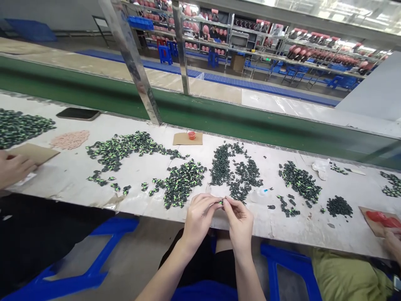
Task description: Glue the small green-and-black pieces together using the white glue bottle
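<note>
Both hands meet at the near edge of the white table [62, 179]: left hand [199, 217] and right hand [239, 219] are each curled nearly closed, fingertips pinching one small dark part [221, 202] between them. The bright green-and-black pile [181, 182] sits just beyond the left hand and the darker pile [233, 171] just beyond the right (more heaps run along the table both ways). A cardboard square [183, 140] with a red cap [191, 135] lies farther back by the green belt [219, 115]. A co-worker's hand [14, 167] rests at far left, with a phone [78, 113] and a pink pile [70, 140] near it.
</note>
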Available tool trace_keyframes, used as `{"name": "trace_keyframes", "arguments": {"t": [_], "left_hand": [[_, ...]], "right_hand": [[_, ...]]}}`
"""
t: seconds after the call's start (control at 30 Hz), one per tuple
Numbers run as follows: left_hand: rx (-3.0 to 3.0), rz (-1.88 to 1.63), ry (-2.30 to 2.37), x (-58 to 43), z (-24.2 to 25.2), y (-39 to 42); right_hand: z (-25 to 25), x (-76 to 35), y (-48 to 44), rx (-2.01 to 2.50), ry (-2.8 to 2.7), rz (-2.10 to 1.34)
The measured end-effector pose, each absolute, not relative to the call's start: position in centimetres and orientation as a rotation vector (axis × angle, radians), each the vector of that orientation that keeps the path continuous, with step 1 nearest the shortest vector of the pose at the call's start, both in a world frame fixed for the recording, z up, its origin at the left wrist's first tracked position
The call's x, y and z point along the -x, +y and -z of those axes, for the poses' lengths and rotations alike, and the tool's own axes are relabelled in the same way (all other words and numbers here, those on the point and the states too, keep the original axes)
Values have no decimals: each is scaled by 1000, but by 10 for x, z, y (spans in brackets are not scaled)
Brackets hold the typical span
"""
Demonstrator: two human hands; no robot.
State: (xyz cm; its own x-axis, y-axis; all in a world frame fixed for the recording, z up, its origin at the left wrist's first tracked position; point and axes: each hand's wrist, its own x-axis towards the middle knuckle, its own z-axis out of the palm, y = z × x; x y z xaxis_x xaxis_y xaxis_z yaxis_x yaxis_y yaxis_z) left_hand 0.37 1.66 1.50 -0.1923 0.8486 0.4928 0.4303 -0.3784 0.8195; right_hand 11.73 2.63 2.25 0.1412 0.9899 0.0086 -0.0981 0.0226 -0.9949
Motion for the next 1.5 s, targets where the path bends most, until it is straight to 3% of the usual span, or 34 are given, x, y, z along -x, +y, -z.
{"name": "trace_keyframes", "arguments": {"t": [0.43,0.77,1.17,1.5], "left_hand": [[-1282,-1509,1326,-7,-36,10],[-1664,-1361,1400,2,-35,14],[-2135,-1303,1325,12,-31,22],[-2223,-1362,1367,9,-36,17]], "right_hand": [[-10,-112,24,1008,-1041,-923],[-20,-138,30,1033,-1433,-855],[-12,-149,36,1047,-1177,-1291],[1,-142,37,1003,-1046,-1375]]}}
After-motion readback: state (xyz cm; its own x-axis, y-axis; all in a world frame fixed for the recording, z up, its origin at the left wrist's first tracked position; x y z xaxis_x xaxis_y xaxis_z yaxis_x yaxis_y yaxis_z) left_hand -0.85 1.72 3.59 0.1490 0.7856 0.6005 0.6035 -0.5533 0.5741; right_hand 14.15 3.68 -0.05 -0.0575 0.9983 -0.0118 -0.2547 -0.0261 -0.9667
